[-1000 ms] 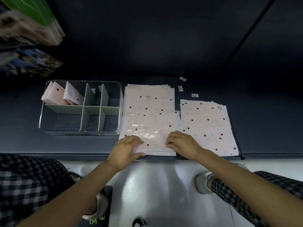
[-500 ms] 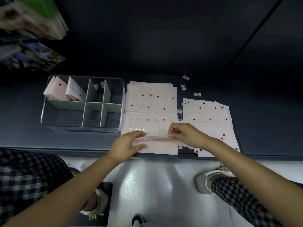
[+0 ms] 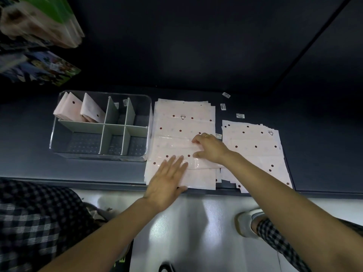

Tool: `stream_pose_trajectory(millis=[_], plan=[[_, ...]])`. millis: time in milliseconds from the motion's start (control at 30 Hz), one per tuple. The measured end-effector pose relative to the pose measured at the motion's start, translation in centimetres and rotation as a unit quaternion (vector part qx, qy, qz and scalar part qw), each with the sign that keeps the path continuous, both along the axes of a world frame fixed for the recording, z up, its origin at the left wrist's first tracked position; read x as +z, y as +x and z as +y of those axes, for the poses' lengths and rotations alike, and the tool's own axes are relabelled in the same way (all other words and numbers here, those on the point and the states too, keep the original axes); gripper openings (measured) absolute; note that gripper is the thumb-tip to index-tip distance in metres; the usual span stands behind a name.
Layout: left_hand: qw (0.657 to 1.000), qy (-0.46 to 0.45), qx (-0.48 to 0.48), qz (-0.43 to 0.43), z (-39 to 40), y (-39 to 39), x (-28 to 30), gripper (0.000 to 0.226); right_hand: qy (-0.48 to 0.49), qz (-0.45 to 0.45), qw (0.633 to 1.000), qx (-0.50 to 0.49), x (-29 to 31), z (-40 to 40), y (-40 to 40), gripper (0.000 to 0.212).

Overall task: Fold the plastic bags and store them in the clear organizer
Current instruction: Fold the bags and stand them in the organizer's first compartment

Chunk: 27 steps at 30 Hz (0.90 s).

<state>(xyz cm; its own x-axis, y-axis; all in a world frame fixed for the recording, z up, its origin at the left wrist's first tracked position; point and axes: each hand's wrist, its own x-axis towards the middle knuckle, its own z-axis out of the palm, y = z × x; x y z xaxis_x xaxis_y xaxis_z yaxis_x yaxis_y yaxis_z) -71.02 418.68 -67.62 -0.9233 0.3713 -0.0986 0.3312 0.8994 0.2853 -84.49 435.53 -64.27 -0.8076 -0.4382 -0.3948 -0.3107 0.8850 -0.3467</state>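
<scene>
Two stacks of dotted plastic bags [image 3: 182,122] lie on our dark table [image 3: 39,169], right of the clear organizer [image 3: 102,126]; our left hand [image 3: 167,183] presses flat, fingers straight, on the folded top bag [image 3: 176,152]; our right hand [image 3: 210,148] pinches its fold with curled fingers; three folded bags [image 3: 78,108] stand in the organizer's far-left compartment.

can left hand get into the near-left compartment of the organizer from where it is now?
Probably yes. The left hand lies flat on the top bag, holding nothing, and the clear organizer sits open-topped just to its left, that compartment apparently empty, nothing between.
</scene>
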Motion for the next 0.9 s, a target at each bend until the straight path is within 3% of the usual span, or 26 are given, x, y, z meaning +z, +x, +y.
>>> stream_pose_trajectory(millis=[100, 367, 433, 533, 600, 633, 700, 767, 800, 900], plan=[[0.993, -0.103, 0.005, -0.061, 0.1, 0.0, -1.5, 0.082, 0.01, -0.003, 1.0, 0.012, -0.7, -0.7, 0.0, 0.054], [0.984, -0.15, -0.018, -0.098, 0.0, -0.2, -2.2, 0.087, 0.089, -0.047, 0.994, 0.032, -1.3, -2.3, -0.7, 0.053], [0.987, -0.109, -0.003, -0.116, 0.0, -0.5, -1.4, 0.081, 0.096, -0.07, 0.992, 0.038, -1.0, -2.4, -0.8, 0.053], [0.99, 0.087, 0.088, -0.069, -0.9, -1.1, 0.9, 0.06, 0.038, -0.111, 0.993, 0.006, 0.7, -2.0, -0.6, 0.039], [0.953, 0.229, 0.2, -0.01, -1.4, -1.8, 3.2, 0.046, -0.067, -0.141, 0.985, -0.077, 2.4, -1.4, -0.2, 0.02], [0.918, 0.289, 0.271, -0.004, -1.5, -2.3, 4.5, 0.044, -0.146, -0.17, 0.965, -0.138, 3.4, -1.1, 0.2, 0.015], [0.822, 0.412, 0.384, -0.085, -1.8, -3.2, 7.4, 0.047, -0.296, -0.226, 0.897, -0.238, 5.3, -0.9, 1.3, 0.016], [0.73, 0.517, 0.394, -0.209, -2.0, -3.7, 9.7, 0.043, -0.383, -0.256, 0.844, -0.275, 7.1, -1.2, 2.7, 0.017], [0.71, 0.542, 0.374, -0.249, -2.2, -3.6, 10.7, 0.039, -0.409, -0.264, 0.827, -0.28, 7.9, -1.5, 3.4, 0.017], [0.693, 0.574, 0.326, -0.29, -2.9, -2.8, 13.1, 0.021, -0.448, -0.267, 0.806, -0.28, 10.0, -2.5, 5.2, 0.024]])
